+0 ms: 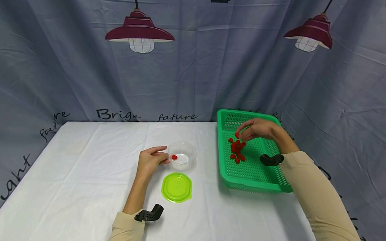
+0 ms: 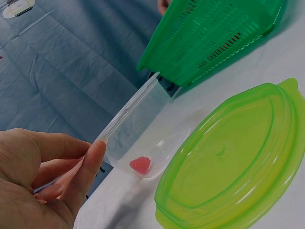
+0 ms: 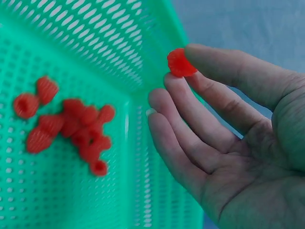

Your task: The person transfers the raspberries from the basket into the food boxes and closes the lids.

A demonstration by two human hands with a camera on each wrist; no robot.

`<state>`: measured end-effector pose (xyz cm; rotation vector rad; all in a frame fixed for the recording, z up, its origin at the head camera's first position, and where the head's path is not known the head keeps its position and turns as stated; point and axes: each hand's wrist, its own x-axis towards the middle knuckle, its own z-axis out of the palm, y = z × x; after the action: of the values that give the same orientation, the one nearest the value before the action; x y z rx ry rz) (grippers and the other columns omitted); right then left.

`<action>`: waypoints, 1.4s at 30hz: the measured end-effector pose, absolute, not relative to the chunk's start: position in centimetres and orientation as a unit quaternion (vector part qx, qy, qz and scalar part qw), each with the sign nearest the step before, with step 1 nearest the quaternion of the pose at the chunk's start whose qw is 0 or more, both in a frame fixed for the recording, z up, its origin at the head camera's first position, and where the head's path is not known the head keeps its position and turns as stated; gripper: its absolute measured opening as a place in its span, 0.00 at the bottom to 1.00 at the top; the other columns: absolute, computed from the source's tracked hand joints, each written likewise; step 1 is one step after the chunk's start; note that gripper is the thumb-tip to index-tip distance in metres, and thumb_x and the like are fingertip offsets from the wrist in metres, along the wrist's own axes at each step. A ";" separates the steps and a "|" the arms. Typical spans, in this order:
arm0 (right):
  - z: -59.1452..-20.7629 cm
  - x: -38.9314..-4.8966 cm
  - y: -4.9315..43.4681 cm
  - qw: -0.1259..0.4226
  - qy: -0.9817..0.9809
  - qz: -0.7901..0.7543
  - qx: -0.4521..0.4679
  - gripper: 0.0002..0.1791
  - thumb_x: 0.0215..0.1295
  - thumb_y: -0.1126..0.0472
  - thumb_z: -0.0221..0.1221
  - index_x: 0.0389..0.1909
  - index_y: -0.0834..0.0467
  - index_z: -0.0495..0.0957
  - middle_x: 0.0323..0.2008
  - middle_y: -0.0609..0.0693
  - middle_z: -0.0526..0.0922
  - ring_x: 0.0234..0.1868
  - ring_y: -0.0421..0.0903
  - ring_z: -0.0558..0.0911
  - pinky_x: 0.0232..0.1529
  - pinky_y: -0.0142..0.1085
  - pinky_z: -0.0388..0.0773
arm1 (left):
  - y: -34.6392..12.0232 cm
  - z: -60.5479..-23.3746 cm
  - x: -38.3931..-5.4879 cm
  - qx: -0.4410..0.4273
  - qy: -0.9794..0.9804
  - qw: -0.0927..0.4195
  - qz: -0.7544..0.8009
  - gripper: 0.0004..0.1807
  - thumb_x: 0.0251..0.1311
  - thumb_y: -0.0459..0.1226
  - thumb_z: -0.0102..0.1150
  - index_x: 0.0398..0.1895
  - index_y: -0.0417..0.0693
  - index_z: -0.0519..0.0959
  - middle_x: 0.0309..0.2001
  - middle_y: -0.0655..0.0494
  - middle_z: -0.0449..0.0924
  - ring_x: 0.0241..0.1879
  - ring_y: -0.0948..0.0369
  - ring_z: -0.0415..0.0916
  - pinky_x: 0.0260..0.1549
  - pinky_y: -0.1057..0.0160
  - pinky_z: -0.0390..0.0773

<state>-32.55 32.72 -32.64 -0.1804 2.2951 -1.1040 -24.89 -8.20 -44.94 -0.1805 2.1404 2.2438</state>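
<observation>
My right hand pinches one red raspberry between thumb and fingertips, above the green basket. Several more raspberries lie in a loose cluster on the basket's perforated floor. On the left, my left hand holds the rim of a round clear plastic container between thumb and index finger. A single raspberry sits inside that container, near its left wall. Just in front of the container lies its bright green lid, flat on the table.
A white cloth covers the table. The basket's raised slotted walls stand at the table's right side. Behind the table hangs a grey-blue curtain printed with lamps and lettering. Each sleeve has a black wrist device near its cuff.
</observation>
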 end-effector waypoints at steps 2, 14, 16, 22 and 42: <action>-31.8 -32.5 31.8 0.287 0.863 -0.409 -0.077 0.24 0.69 0.60 0.63 0.62 0.66 0.76 0.59 0.59 0.81 0.58 0.54 0.83 0.64 0.46 0.80 | -8.2 -44.9 -24.9 -0.060 0.690 0.018 0.721 0.19 0.60 0.27 0.66 0.56 0.35 0.82 0.42 0.35 0.87 0.26 0.61 0.86 0.46 0.51 0.88; -28.7 -32.1 25.1 0.278 0.870 -0.392 -0.112 0.20 0.67 0.59 0.64 0.57 0.62 0.80 0.56 0.58 0.83 0.57 0.56 0.83 0.61 0.44 0.82 | -8.3 -44.5 -24.9 -0.060 0.688 0.030 0.723 0.20 0.60 0.25 0.65 0.57 0.31 0.80 0.44 0.30 0.85 0.27 0.61 0.86 0.47 0.49 0.88; -28.9 -32.3 24.0 0.280 0.867 -0.395 -0.115 0.18 0.67 0.60 0.65 0.56 0.62 0.81 0.55 0.57 0.84 0.58 0.58 0.82 0.62 0.45 0.82 | -8.4 -44.3 -24.9 -0.061 0.692 0.035 0.718 0.20 0.61 0.24 0.64 0.58 0.30 0.80 0.45 0.29 0.85 0.27 0.60 0.86 0.47 0.49 0.87; -30.2 -32.4 20.4 0.291 0.860 -0.400 -0.124 0.15 0.65 0.61 0.66 0.50 0.62 0.83 0.48 0.56 0.87 0.49 0.53 0.85 0.62 0.49 0.81 | -8.4 -44.4 -24.9 -0.056 0.690 0.031 0.721 0.20 0.61 0.25 0.65 0.57 0.31 0.80 0.44 0.31 0.85 0.26 0.61 0.86 0.46 0.50 0.88; -36.0 -31.3 11.6 0.362 0.844 -0.371 -0.137 0.13 0.59 0.63 0.68 0.45 0.61 0.86 0.38 0.48 0.89 0.36 0.45 0.82 0.47 0.36 0.86 | -8.2 -45.1 -25.1 -0.054 0.690 0.009 0.722 0.18 0.60 0.26 0.65 0.54 0.34 0.83 0.39 0.38 0.88 0.25 0.62 0.85 0.38 0.60 0.90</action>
<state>-31.28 11.64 -35.99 -0.3521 2.1754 -0.9549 -25.14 -8.20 -45.08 -0.1683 2.1542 2.2546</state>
